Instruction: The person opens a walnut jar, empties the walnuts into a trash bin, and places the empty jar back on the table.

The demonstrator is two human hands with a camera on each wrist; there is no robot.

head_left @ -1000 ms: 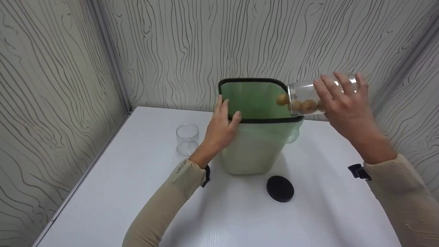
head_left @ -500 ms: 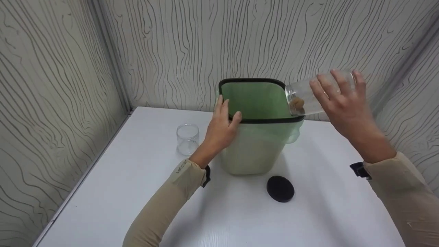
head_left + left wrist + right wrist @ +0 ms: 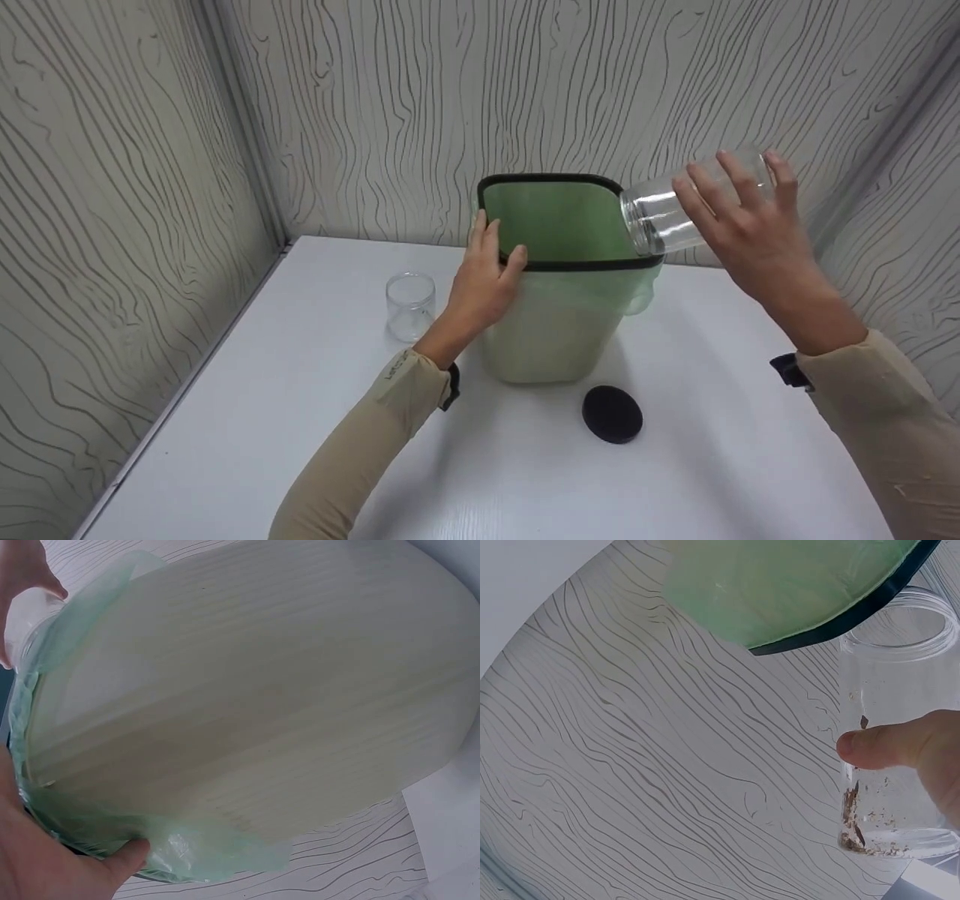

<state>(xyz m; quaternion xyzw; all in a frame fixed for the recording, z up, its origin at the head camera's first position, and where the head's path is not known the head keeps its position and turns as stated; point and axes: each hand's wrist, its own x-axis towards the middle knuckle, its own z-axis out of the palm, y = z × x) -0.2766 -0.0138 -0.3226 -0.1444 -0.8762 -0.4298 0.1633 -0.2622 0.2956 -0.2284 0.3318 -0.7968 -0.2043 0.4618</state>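
My right hand (image 3: 757,217) grips a clear jar (image 3: 660,214), tilted mouth-down over the right rim of a pale trash bin (image 3: 555,330). In the right wrist view, brown crumbs and flakes cling inside the jar (image 3: 862,817), and the thumb lies along its side. A green bag lines the bin (image 3: 262,690), held under a black rim band. My left hand (image 3: 484,285) holds the bin's rim at its near left corner. The left wrist view shows that thumb outside, against the green bag (image 3: 195,847). The bottom of the bin's inside is hidden.
A second clear jar (image 3: 410,307) stands on the white table (image 3: 300,420), left of the bin. In front of the bin lies a round black lid (image 3: 613,414). Wood-patterned wall panels (image 3: 420,112) rise behind and at both sides.
The brown round pieces in the jar have tumbled out into the bin; none shows in it now. The jar has tipped slightly steeper and shifted a little left. My left hand has stayed put.
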